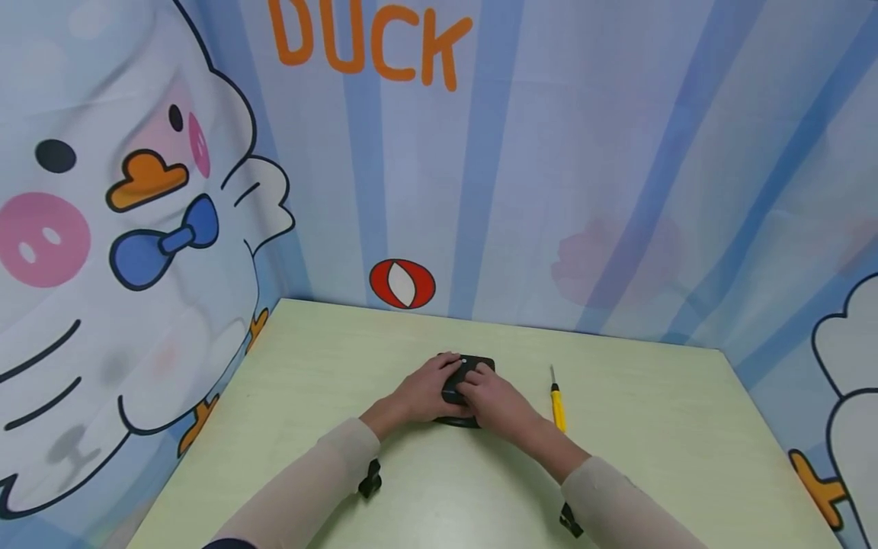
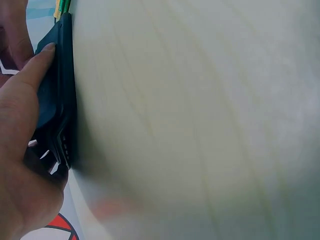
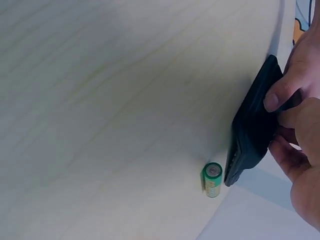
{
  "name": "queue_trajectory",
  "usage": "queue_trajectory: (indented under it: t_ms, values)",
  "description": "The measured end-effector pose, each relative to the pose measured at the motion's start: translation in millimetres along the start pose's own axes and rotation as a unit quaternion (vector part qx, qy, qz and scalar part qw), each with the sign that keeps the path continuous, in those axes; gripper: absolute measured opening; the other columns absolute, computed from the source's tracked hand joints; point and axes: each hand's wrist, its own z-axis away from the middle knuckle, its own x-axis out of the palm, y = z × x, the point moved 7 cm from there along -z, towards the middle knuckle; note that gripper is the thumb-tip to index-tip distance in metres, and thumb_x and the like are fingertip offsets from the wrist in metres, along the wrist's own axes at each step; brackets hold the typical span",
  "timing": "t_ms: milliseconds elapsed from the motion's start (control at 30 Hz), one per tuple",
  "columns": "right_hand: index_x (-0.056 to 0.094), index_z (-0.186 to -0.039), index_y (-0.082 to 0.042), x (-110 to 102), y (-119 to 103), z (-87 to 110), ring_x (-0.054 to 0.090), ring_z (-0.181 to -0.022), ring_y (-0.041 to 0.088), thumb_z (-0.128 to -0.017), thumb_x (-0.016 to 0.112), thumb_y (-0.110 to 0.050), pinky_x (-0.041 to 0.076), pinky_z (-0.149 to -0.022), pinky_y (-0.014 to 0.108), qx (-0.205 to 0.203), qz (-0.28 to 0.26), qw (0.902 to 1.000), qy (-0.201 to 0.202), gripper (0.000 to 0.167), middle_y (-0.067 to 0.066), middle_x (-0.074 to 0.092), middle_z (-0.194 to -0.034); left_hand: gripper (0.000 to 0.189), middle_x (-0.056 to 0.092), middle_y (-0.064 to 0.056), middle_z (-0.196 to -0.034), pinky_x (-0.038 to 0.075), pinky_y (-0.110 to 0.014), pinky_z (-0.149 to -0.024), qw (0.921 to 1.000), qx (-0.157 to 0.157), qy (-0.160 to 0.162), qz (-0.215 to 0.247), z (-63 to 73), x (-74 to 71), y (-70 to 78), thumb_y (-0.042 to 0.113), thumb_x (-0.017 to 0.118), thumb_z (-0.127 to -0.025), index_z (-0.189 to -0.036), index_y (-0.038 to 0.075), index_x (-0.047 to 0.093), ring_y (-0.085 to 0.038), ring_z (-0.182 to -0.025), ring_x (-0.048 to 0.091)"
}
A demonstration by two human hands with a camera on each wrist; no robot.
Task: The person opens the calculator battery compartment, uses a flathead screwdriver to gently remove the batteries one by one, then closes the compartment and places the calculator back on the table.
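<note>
A black flat device [image 1: 469,370] with rounded corners lies at the middle of the table under both hands. My left hand [image 1: 425,389] grips its left side; in the left wrist view the thumb [image 2: 37,67] lies along its upper face. From the right, my right hand [image 1: 501,400] reaches onto the device with bent fingers, which touch its face and edge in the right wrist view. Whether those fingertips also pinch something small is hidden. Beside the device is a green and gold battery [image 3: 212,180], seen in the right wrist view.
A yellow-handled screwdriver [image 1: 558,408] lies right of my right hand, its thin shaft pointing away. The pale table [image 1: 658,427] ends at a blue striped cloth backdrop [image 1: 535,191] printed with ducks. Small black mounts [image 1: 370,480] hang under both sleeves.
</note>
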Motion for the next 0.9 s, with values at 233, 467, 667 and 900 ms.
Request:
queue_trajectory:
  t_ms: [233,467,667,900]
  values:
    - [0.077,-0.11,-0.01,-2.1,-1.7,5.3,0.058,-0.097,0.023,-0.096,0.079,-0.012,0.057,-0.09,0.036,-0.012,0.017,0.9998,0.003,0.014,0.005,0.075,-0.106,0.099,0.034,-0.011,-0.169,0.042,-0.046,-0.119,0.9999,0.005,-0.001,-0.011,-1.2,1.1,-0.2,0.062,0.076,-0.091,-0.164,0.007,0.039,-0.031,-0.155,0.035]
    - [0.078,-0.119,-0.01,-3.1,-0.1,11.0,0.06,-0.101,0.024,-0.098,0.077,-0.014,0.056,-0.091,0.04,-0.015,0.001,0.9998,0.014,0.022,0.004,0.076,-0.114,0.098,0.034,-0.01,-0.17,0.041,-0.045,-0.12,0.9998,0.007,-0.001,-0.02,-1.5,1.9,-1.4,0.061,0.076,-0.092,-0.164,0.007,0.039,-0.03,-0.155,0.034]
    - [0.076,-0.125,-0.008,-1.6,3.5,15.2,0.062,-0.105,0.025,-0.099,0.076,-0.014,0.055,-0.096,0.039,-0.011,-0.014,0.9998,0.001,0.027,0.006,0.076,-0.12,0.099,0.033,-0.01,-0.17,0.041,-0.045,-0.12,0.9999,0.008,-0.002,-0.014,-1.5,2.1,0.4,0.063,0.076,-0.091,-0.164,0.007,0.038,-0.03,-0.156,0.033]
    - [0.073,-0.132,-0.005,-3.2,7.5,18.4,0.062,-0.115,0.029,-0.1,0.074,-0.012,0.055,-0.102,0.044,0.006,-0.069,0.9974,-0.016,0.032,0.009,0.074,-0.128,0.101,0.034,-0.011,-0.17,0.042,-0.046,-0.119,0.9995,0.016,-0.003,-0.029,-0.9,-0.4,0.7,0.067,0.074,-0.091,-0.164,0.006,0.04,-0.029,-0.156,0.033]
